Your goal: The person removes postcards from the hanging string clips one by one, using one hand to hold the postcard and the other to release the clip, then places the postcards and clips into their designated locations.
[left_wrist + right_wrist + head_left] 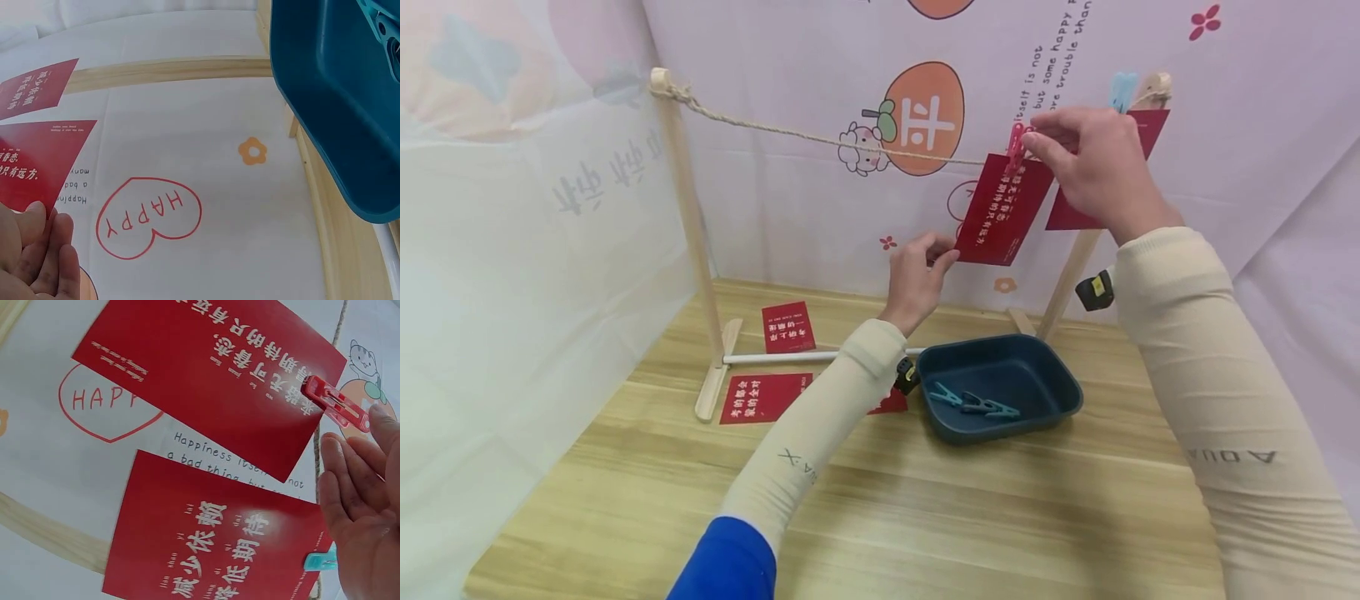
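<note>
Bright, diffuse light fills the head view, leaving soft shadows on the table (1060,517) and washing out the cloth (497,375) at left; wide-angle distortion stretches the edges. In the right wrist view, pale glare spots the red cards (206,384).

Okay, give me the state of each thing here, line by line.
Left hand: pinching held card at lower corner
Right hand: at red clip, grip unclear
Red clip: on held card's upper edge
Held card: tilted
Light blue clip: clamped on right card
Right card: hanging
Rope: sagging
Tray: upright, open
Tray clips: loose
Table cards: flat
</note>
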The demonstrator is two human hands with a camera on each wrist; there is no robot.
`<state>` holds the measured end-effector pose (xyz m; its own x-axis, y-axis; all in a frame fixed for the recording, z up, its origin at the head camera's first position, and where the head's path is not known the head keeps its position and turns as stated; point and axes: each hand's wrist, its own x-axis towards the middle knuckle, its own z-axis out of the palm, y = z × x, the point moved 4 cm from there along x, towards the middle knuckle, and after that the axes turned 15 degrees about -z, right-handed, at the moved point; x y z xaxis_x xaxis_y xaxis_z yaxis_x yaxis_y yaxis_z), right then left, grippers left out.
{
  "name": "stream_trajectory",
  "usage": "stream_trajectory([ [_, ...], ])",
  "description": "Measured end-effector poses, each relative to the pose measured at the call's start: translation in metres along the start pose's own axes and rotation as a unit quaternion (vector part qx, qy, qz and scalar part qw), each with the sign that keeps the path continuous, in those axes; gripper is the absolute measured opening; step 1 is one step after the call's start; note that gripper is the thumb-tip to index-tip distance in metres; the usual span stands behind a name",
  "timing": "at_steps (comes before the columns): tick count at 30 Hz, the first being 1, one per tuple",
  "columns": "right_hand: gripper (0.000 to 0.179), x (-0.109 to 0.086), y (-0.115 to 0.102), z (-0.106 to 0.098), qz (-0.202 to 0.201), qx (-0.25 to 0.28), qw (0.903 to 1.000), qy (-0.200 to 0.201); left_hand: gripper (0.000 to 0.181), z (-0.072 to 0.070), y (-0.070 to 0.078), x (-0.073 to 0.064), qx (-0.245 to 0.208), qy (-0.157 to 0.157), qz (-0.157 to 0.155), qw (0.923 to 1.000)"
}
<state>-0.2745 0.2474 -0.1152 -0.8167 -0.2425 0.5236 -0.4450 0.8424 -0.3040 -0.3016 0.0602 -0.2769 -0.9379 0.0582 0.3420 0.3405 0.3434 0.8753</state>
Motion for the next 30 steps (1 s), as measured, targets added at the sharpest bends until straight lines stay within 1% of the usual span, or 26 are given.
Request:
stream_trajectory([
  [7, 0.054, 0.010, -0.004, -0.001, 0.009, -0.009, 0.9983, -0.057, 0.020, -0.002, 0.000, -0.002, -0.001, -0.002, -0.007, 1.0000],
  [11, 0.053, 0.013, -0.004, -0.001, 0.022, -0.010, 0.9972, -0.070, 0.020, -0.002, 0.002, -0.002, 0.000, -0.003, -0.006, 1.0000],
  [16, 0.051, 0.013, -0.001, -0.002, 0.031, -0.001, 0.9983, -0.050, 0.019, 0.000, 0.005, -0.003, -0.005, -0.008, -0.002, 0.9999],
  [20, 0.050, 0.013, 0.001, -0.001, 0.026, -0.003, 0.9993, -0.025, 0.019, 0.000, 0.004, -0.004, -0.010, -0.012, -0.009, 0.9998],
  [26, 0.050, 0.012, -0.002, -0.004, 0.004, -0.019, 0.9994, 0.030, 0.019, -0.002, 0.003, -0.005, -0.014, -0.012, -0.017, 0.9997],
  [30, 0.047, 0.012, -0.002, -0.006, -0.011, -0.020, 0.9982, 0.055, 0.019, -0.001, 0.004, -0.005, -0.017, -0.012, -0.021, 0.9996],
])
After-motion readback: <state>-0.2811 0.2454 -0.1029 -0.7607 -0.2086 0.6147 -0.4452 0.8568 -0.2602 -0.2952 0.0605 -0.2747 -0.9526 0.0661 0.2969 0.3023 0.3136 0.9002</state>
